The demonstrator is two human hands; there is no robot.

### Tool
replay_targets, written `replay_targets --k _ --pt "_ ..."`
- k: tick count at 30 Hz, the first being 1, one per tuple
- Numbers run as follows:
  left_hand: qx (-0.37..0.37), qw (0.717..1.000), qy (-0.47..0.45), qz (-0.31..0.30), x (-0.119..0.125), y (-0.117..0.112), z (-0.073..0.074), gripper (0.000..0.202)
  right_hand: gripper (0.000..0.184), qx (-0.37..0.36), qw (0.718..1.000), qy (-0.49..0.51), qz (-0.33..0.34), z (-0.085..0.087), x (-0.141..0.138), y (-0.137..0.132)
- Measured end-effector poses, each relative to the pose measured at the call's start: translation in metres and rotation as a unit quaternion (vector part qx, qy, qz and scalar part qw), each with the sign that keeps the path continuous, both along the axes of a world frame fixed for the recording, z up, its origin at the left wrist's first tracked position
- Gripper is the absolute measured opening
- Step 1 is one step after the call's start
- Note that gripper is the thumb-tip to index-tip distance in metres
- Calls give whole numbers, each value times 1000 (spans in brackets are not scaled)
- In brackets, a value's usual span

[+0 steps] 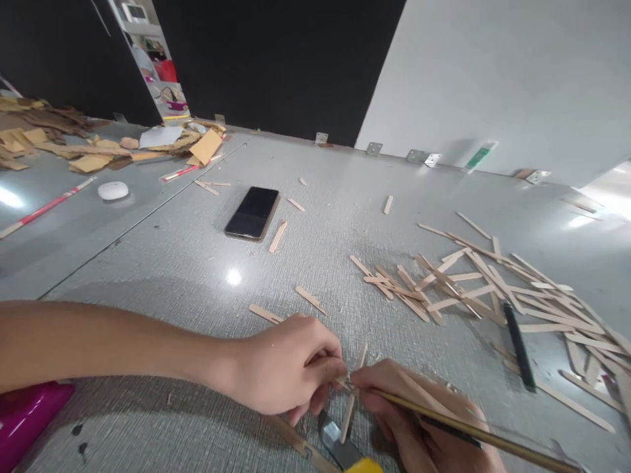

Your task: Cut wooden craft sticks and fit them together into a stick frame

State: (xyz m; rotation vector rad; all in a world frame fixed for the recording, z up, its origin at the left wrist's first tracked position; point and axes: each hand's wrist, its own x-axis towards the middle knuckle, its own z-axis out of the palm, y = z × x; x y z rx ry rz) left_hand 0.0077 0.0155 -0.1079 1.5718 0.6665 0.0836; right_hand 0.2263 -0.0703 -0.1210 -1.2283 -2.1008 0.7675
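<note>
My left hand (290, 368) is closed in a pinch on a small pale wooden piece (341, 381), mostly hidden by the fingers. Wrapped in my right hand (424, 414) is a thin gold-coloured rod (473, 430); its tip meets the wooden piece between both hands. A dark slim part shows under the right hand, and I cannot tell what it belongs to. Beneath the fingertips lies a craft stick (349, 417). Close below sits a yellow-ended tool (363, 466) with a grey part, cut off by the frame edge. Another craft stick (265, 313) with a notched end lies beyond my left hand.
A heap of craft sticks (463, 282) spreads at right, with a black pen-like object (519, 348). A phone (253, 213), a white earbud case (113, 190) and torn cardboard (103, 151) lie farther off. Upright black and white panels (276, 66) stand behind, with metal brackets.
</note>
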Motion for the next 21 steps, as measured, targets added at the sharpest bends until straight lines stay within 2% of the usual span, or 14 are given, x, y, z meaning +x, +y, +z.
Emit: replay_targets --k 4,11,21 --pt "12 1000 3 5 0 0 3 40 22 -7 1000 -19 2 -1 -1 0" --pt "8 1000 11 9 0 0 4 38 19 30 999 -27 -16 -2 2 2" --pt "-3 1000 16 6 1 1 4 40 22 9 1000 -15 -5 6 0 0"
